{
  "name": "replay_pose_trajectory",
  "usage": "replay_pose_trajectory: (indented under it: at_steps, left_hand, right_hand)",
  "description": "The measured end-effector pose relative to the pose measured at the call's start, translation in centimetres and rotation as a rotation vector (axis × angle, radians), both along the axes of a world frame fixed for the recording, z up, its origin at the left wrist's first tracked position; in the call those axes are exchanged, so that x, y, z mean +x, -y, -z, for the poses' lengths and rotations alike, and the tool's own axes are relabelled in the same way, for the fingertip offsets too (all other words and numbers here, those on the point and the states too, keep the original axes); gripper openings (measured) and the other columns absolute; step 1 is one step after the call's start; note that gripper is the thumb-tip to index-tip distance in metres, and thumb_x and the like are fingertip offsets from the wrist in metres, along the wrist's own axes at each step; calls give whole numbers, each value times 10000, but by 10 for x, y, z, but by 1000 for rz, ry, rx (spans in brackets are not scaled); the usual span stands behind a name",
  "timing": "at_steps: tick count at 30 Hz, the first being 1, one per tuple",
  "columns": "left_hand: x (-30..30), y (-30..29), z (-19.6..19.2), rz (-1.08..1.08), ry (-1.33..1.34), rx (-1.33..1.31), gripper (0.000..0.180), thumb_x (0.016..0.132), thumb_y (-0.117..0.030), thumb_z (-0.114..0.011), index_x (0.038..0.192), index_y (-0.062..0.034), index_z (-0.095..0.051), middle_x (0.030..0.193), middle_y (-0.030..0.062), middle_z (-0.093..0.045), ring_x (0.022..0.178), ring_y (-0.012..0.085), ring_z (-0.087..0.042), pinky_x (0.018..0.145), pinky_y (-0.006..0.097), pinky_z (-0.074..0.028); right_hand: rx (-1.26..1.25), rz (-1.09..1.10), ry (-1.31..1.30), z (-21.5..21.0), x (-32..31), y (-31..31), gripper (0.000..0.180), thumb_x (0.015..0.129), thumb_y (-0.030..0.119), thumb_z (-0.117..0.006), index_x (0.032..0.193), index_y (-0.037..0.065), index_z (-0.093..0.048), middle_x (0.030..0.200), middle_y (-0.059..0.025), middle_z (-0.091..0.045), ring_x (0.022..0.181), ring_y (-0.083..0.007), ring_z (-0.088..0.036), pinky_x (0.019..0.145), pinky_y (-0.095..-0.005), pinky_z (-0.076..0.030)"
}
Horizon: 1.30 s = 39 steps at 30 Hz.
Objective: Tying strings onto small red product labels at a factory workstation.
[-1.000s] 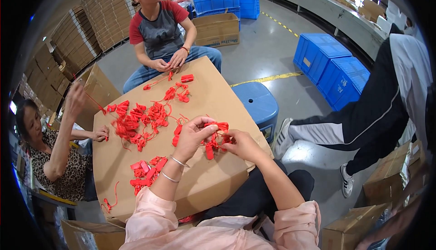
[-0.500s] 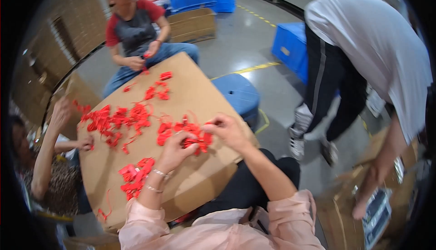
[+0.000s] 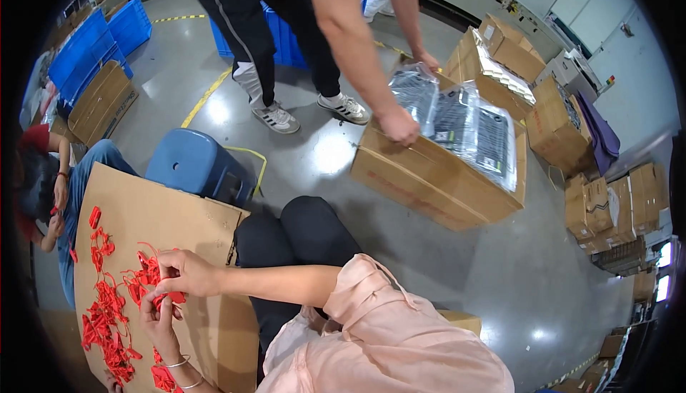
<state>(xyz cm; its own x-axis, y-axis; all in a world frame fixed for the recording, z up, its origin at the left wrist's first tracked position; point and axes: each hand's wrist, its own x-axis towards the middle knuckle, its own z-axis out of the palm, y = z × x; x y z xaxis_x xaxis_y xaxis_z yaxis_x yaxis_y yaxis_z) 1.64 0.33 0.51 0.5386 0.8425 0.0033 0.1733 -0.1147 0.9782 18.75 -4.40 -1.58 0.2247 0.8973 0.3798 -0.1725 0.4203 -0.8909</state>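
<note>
Both my hands are close together over the cardboard-topped table [image 3: 221, 336], at the lower left. My right hand [image 3: 191, 273] is closed in a pinch, thumb against fingers, at a small red corded piece [image 3: 176, 297]. Just below it my left hand [image 3: 161, 325] has its fingertips closed on the same red piece; the exact grip is partly hidden. A small heap of red corded pieces [image 3: 146, 271] lies right behind my fingers. More of them form a larger tangled pile [image 3: 107, 321] to the left, and another bunch [image 3: 163, 375] lies by my left wrist.
A blue stool [image 3: 189, 161] stands behind the table. A co-worker's hand [image 3: 400, 127] grips an open carton [image 3: 429, 189] holding plastic-wrapped packs [image 3: 475, 136]. At left, another person's hands [image 3: 56, 218] hold something red. Several cartons [image 3: 557, 125] stand at right; blue crates [image 3: 82, 53] at far left.
The view has swung right, so the table now sits at the lower left and the carton shows whole. My hands have come together at the red piece. The bending co-worker now handles the carton.
</note>
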Motion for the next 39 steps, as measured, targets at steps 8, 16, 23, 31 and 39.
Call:
replay_pose_trajectory:
  at_steps: [8, 16, 23, 31, 39]
  left_hand:
    - [-33, 7, -6, -52, -85, -146, 222, 850, -76, -600, 1064, -33, -559, 860, 24, -595, 688, 78, -560, 591, 213, -473]
    - [-104, 68, 2, -142, -142, -287, 139, 854, -65, -605, 984, -20, -590, 825, 21, -619, 691, 73, -587, 609, 215, -493]
    - [-160, 56, 9, -435, 129, -158, 99, 866, -49, -569, 960, -21, -564, 809, 19, -594, 661, 67, -572, 590, 205, -474]
    - [-171, 25, 9, -624, -704, 627, 230, 761, -36, -568, 989, -24, -583, 1007, 132, -558, 982, 291, -524, 877, 409, -411]
    - [-135, 18, 25, -426, -893, 1007, 258, 756, -156, -627, 1004, -108, -572, 1034, 78, -539, 1039, 262, -495, 987, 528, -298]
  right_hand:
    - [5, -28, 6, 50, -21, -32, 260, 870, 213, -612, 1074, 66, -546, 892, -24, -587, 829, -75, -555, 707, -228, -475]
    - [-415, -227, -212, 5, -9, -17, 203, 934, 223, -514, 979, 31, -565, 779, -8, -574, 625, -55, -521, 535, -177, -402]
    - [-466, -278, 81, 20, -17, -8, 112, 901, 143, -567, 927, 35, -580, 762, 23, -571, 619, -24, -490, 540, -171, -390]
    - [19, 95, 878, 20, -28, -8, 96, 772, 35, -638, 844, 23, -575, 799, -81, -544, 730, -212, -537, 637, -317, -442]
    - [244, 13, 1205, 4, -94, -34, 286, 724, 34, -632, 1006, 37, -585, 1147, -151, -492, 1036, -336, -498, 832, -419, -446]
